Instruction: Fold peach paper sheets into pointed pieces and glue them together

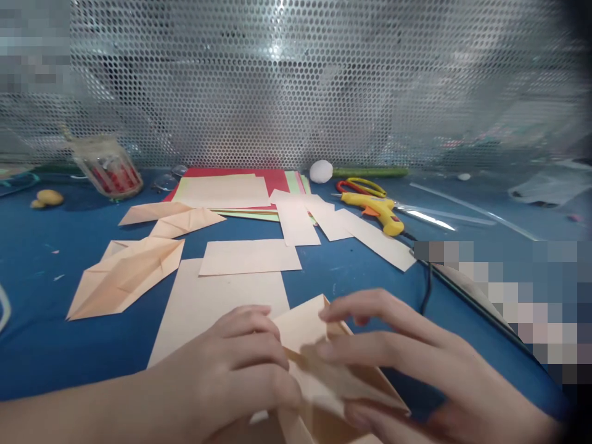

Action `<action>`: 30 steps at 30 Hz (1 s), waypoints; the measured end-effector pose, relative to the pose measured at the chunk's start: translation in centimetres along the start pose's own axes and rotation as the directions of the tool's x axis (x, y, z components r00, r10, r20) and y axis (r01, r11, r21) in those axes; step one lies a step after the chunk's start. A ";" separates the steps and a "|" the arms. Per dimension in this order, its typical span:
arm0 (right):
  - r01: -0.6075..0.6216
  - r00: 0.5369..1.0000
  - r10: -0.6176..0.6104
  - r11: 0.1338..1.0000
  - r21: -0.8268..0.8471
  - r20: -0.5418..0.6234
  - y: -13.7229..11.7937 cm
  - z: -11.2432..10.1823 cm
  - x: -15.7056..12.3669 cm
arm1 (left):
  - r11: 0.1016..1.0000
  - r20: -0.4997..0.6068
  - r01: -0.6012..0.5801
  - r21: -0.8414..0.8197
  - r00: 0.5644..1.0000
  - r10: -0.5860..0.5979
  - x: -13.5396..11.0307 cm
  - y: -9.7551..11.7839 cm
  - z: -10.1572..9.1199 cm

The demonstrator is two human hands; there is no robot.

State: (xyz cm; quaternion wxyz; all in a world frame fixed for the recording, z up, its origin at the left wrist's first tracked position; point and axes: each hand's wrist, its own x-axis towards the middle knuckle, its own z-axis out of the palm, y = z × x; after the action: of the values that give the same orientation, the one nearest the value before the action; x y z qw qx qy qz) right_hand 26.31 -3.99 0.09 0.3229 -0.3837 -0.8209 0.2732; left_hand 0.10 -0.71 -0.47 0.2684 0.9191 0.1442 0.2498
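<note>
A cream paper box-like fold (pixel 308 324) with raised sides is between my hands at the bottom middle. My left hand (pixel 250 364) closes its curled fingers over the paper's left edge. From the right, my right hand (pixel 407 357) grips the right side, two fingertips at the upper corner and flap and the thumb lower down. A flat cream sheet (pixel 185 308) lies beneath, partly covered by my left hand. Across its top rests a smaller cream rectangle (pixel 250 257). The lower part of the fold is cut off by the frame.
Folded paper pieces (pixel 129 271) lie left. Behind are stacked coloured sheets (pixel 235 174), loose cream strips (pixel 379 237), a yellow glue gun (pixel 374 206) with a black cord, scissors (pixel 361 187), a white ball (pixel 320 171) and a glass jar (pixel 108 169). A perforated metal panel (pixel 277 92) stands behind.
</note>
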 end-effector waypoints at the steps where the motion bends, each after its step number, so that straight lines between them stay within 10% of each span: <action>1: 0.015 1.000 -0.014 0.997 -0.080 0.014 0.4 0.0 0.2 | 0.998 0.025 0.055 -0.009 0.998 -0.055 0.1 0.1 -0.2; 10: -0.011 0.967 0.121 0.899 -0.437 0.225 0.0 1.3 1.4 | 0.973 -0.026 0.168 0.156 0.986 -0.166 0.7 0.9 -0.1; 17: -0.002 0.994 0.049 0.892 -0.451 0.095 0.0 1.8 1.4 | 0.901 -0.129 -0.006 0.433 0.989 0.068 -0.4 1.6 2.6; 30: -0.121 0.990 0.070 0.862 -0.492 -0.121 0.0 0.6 -0.3 | 0.830 0.038 0.056 0.554 0.995 -0.093 -0.3 1.8 0.7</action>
State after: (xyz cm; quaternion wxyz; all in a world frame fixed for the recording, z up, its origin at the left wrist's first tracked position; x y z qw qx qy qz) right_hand 26.03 -4.33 -0.42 0.2394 -0.5071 -0.8265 0.0487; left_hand 0.42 -2.58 -0.06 0.0057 0.9586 0.2373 0.1575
